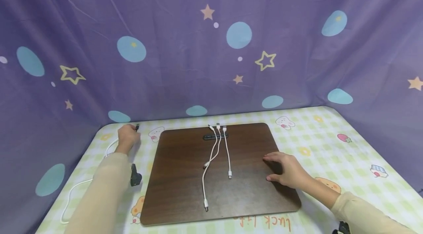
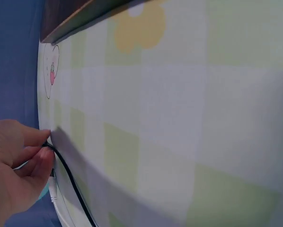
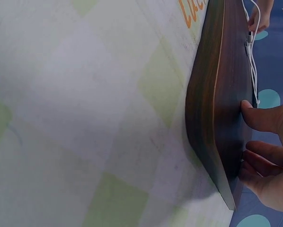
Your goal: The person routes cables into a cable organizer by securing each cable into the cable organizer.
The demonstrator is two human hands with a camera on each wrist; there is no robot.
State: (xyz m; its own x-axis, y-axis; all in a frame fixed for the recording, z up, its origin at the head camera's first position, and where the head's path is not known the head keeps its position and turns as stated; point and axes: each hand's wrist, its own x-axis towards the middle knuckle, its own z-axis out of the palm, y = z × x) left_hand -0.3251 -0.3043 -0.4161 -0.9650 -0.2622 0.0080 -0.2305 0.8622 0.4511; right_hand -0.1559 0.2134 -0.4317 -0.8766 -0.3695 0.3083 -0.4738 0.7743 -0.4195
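At the far left of the table, my left hand (image 1: pixel 128 136) pinches a thin black cable (image 2: pixel 71 178) between thumb and fingers. A white cable with a white plug (image 2: pixel 53 189) lies close by that hand in the left wrist view. My right hand (image 1: pixel 290 171) rests at the right side of a brown wood-grain board (image 1: pixel 178 179), its fingers loosely bent and its fingertips at the surface. Three white USB cables lie on the board: two cross each other near the middle, and a shorter cable (image 1: pixel 228 155) lies straight to their right.
A dark oblong inset (image 1: pixel 209 137) sits near the board's far edge, under the cables. White cable (image 1: pixel 68 201) loops along the table's left side beside the left arm. The checked tablecloth (image 1: pixel 324 138) reaches a purple patterned curtain (image 1: pixel 185 43) at the back.
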